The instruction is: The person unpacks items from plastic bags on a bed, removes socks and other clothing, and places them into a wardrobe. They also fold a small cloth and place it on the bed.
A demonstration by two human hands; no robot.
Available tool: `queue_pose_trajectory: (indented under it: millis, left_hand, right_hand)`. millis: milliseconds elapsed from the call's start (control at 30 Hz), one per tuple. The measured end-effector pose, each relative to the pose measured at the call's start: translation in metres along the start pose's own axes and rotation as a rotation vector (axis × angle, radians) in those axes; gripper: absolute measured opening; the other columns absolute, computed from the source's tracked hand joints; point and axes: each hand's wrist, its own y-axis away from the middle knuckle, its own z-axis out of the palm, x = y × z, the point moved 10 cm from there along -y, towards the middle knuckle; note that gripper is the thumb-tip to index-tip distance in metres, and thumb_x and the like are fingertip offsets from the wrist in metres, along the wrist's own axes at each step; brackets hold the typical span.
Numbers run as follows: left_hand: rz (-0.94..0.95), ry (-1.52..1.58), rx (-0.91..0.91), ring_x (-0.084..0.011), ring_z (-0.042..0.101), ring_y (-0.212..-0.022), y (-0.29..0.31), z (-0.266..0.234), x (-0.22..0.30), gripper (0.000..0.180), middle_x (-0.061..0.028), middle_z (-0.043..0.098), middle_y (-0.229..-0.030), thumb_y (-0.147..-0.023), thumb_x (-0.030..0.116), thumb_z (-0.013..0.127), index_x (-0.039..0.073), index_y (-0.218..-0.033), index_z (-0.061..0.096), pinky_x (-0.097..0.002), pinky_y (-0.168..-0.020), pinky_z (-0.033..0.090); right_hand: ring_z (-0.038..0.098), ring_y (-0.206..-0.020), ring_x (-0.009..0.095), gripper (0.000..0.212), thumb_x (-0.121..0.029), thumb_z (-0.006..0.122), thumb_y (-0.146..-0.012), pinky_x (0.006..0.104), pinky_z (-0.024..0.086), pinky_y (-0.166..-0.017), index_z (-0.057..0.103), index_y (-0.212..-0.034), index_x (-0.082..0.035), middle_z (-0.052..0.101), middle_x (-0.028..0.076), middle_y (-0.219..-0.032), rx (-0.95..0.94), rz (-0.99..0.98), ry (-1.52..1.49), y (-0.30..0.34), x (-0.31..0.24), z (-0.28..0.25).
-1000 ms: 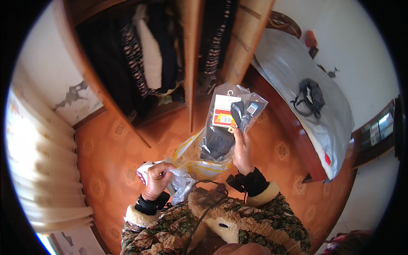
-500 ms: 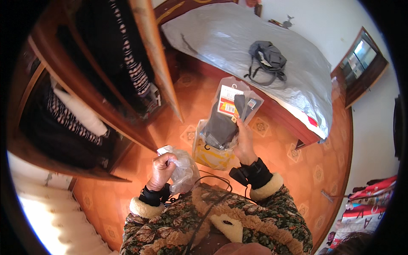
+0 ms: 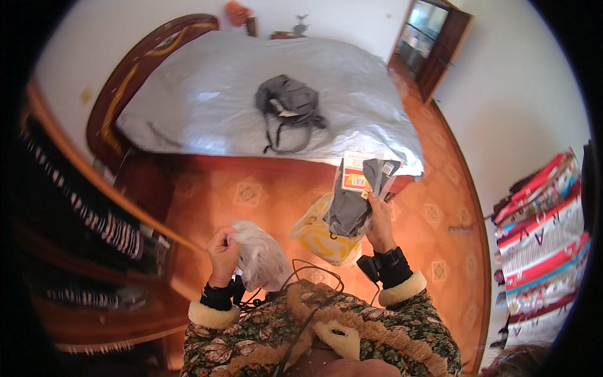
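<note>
My left hand [image 3: 222, 251] is closed on the top of a crumpled translucent plastic bag [image 3: 260, 259], which hangs beside it. In my right hand [image 3: 380, 227] is a clear packet of dark grey fabric [image 3: 349, 210], with a white, red and yellow label card [image 3: 356, 173] at its upper end. My thumb presses on the front of the packet. A yellow-and-clear plastic bag [image 3: 323, 244] hangs just behind and below the packet; whether the same hand grips it, I cannot tell. Both hands are in front of my patterned jacket, apart from each other.
A bed under a silvery cover [image 3: 207, 75] stands ahead, with a grey backpack [image 3: 290, 103] on it. An open wardrobe [image 3: 81, 201] with dark clothes is at the left. Colourful printed items [image 3: 540, 251] hang at the right wall. A black cable [image 3: 314, 269] loops before my jacket.
My view has swung right, so the bed sits more central and the wardrobe farther left. The packet has tipped and lowered slightly with my right hand. Both hands keep their hold.
</note>
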Motion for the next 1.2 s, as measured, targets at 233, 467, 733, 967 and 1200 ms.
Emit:
queue_pose_trajectory:
  millis: [233, 467, 733, 967, 1200]
  left_hand:
    - [-0.021, 0.161, -0.102, -0.0045, 0.055, -0.078, -0.190, 0.154, -0.070, 0.006, 0.0008, 0.061, -0.085, -0.093, 0.001, 0.053, 0.001, -0.091, 0.058, -0.0212, -0.069, 0.046]
    - [0.038, 0.130, -0.055, -0.0056, 0.053, -0.076, -0.366, 0.365, -0.097, 0.007, 0.0007, 0.059, -0.084, -0.090, 0.000, 0.051, 0.000, -0.091, 0.058, -0.0203, -0.069, 0.044]
    - [0.120, 0.181, -0.134, -0.0083, 0.054, -0.084, -0.618, 0.605, -0.129, 0.015, -0.0006, 0.060, -0.092, -0.093, 0.006, 0.046, 0.001, -0.101, 0.058, -0.0234, -0.077, 0.045]
    - [0.169, 0.373, -0.153, -0.0078, 0.052, -0.083, -0.812, 0.733, -0.187, 0.015, 0.0009, 0.059, -0.093, -0.095, 0.008, 0.047, 0.001, -0.104, 0.057, -0.0230, -0.074, 0.043]
    - [-0.079, -0.315, -0.296, -0.0279, 0.063, -0.078, -0.869, 0.776, -0.414, 0.017, -0.0192, 0.062, -0.080, -0.087, 0.008, 0.051, -0.001, -0.098, 0.059, -0.0373, -0.071, 0.048]
  right_hand:
    - [0.061, -0.086, 0.010, 0.025, -0.021, 0.058, -0.096, 0.0249, 0.049, -0.077, 0.066, -0.104, 0.001, 0.067, 0.004, -0.100, 0.165, -0.123, -0.016, -0.156, -0.046, -0.095]
    - [0.062, -0.082, 0.011, 0.026, -0.021, 0.060, -0.095, 0.0237, 0.049, -0.075, 0.067, -0.100, 0.004, 0.068, 0.006, -0.096, 0.278, -0.115, -0.053, -0.350, -0.139, -0.249]
    - [0.055, -0.080, 0.006, 0.030, -0.025, 0.060, -0.095, 0.0216, 0.044, -0.072, 0.067, -0.097, 0.004, 0.066, 0.001, -0.091, 0.289, -0.216, 0.193, -0.622, -0.261, -0.314]
    - [0.052, -0.078, 0.004, 0.030, -0.027, 0.058, -0.096, 0.0215, 0.044, -0.070, 0.068, -0.096, 0.002, 0.063, -0.003, -0.088, 0.105, -0.491, 0.289, -0.842, -0.338, -0.257]
    - [0.043, -0.065, 0.007, 0.040, -0.036, 0.064, -0.090, 0.0273, 0.038, -0.057, 0.062, -0.074, 0.001, 0.054, 0.000, -0.068, 0.225, -0.091, 0.816, -1.055, -0.135, -0.266]
